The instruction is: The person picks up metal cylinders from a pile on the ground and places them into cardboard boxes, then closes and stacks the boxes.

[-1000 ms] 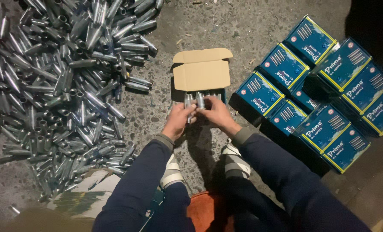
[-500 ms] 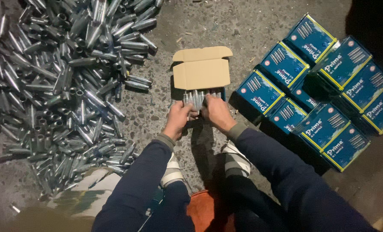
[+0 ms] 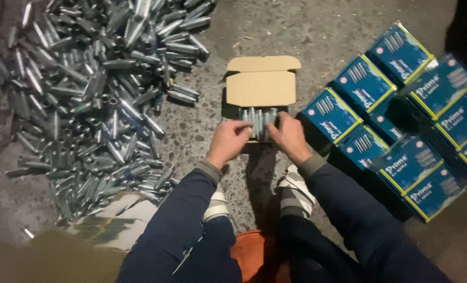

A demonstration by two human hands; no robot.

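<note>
A small cardboard box [image 3: 261,88] lies open on the speckled floor, its brown lid flap folded back. Between my two hands is a bunch of silver metal tubes [image 3: 258,121], standing side by side at the box's opening. My left hand [image 3: 227,142] grips the bunch from the left and my right hand [image 3: 290,137] presses it from the right. The lower ends of the tubes are hidden by my fingers.
A big heap of loose silver tubes [image 3: 86,94] covers the floor to the left. Several closed blue boxes with yellow edges [image 3: 396,115] are stacked at the right. My striped shoes [image 3: 291,191] and an orange seat [image 3: 254,257] are below my hands.
Both hands have carried the bunch of tubes a little farther up into the open box. The lid and the heap have not moved.
</note>
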